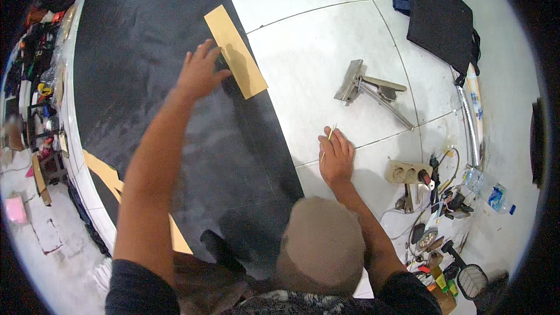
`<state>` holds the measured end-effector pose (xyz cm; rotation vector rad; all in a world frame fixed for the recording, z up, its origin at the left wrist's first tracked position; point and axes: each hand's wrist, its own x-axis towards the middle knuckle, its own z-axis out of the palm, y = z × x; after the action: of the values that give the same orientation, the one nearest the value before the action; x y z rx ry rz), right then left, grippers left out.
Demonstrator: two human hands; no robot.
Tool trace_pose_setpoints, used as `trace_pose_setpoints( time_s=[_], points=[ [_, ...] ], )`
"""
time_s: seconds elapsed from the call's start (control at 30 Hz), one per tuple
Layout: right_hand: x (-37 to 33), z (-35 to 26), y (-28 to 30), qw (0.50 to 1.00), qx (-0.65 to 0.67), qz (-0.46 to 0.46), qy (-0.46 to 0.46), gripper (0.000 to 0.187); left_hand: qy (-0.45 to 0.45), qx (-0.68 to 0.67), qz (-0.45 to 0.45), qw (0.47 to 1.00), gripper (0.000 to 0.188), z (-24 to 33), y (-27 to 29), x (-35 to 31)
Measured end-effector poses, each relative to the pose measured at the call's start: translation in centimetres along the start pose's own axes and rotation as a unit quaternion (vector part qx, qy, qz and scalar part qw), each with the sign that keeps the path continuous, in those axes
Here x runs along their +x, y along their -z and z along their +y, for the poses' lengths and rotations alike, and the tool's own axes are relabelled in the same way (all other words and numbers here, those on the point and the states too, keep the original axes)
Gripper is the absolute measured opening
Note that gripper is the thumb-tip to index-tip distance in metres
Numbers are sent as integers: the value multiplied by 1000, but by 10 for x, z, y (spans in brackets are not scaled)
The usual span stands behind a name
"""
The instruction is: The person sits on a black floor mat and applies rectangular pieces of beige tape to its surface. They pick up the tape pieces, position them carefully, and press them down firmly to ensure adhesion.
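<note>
A tan rectangular board (pixel 244 67), thin like card, lies slantwise on the right edge of a large black sheet (pixel 146 41). My left hand (pixel 202 72) is stretched out with its fingers spread, at the board's left long edge. Whether the fingertips press on it I cannot tell. Over the white tiles to the right, my right hand (pixel 337 157) is closed around a thin yellow stick, perhaps a pen (pixel 331 134), its end poking out past the fingers.
A metal hinged bracket (pixel 373 90) stands on the tiles. Further right are a power strip (pixel 408 172), cables, a water bottle (pixel 500 198) and a black flat panel (pixel 440 20). Tan pointed pieces (pixel 105 169) lie at the sheet's left edge. Clutter lines the far left.
</note>
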<state>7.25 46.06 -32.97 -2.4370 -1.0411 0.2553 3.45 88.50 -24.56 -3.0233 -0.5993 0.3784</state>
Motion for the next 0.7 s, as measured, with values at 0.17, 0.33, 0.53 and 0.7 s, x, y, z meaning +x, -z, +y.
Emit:
trace_pose_setpoints(
  time_s=[0.17, 0.33, 0.53, 0.7],
  points=[
    [1, -1, -4, 998, -10, 52, 25, 25, -22, 10, -90, 996, 58, -71, 111, -47],
    [-6, 34, -23, 997, -32, 48, 57, 22, 20, 46, -150, 987, 53, -113, 166, -98],
    [84, 23, 85, 970, 226, -83, -33, 15, -8, -99, -129, 987, 56, -167, 73, -114],
    [190, -16, 140, 978, -26, -130, 159, 17, -9, -210, -53, 976, 61, -96, -3, -34]
  ],
)
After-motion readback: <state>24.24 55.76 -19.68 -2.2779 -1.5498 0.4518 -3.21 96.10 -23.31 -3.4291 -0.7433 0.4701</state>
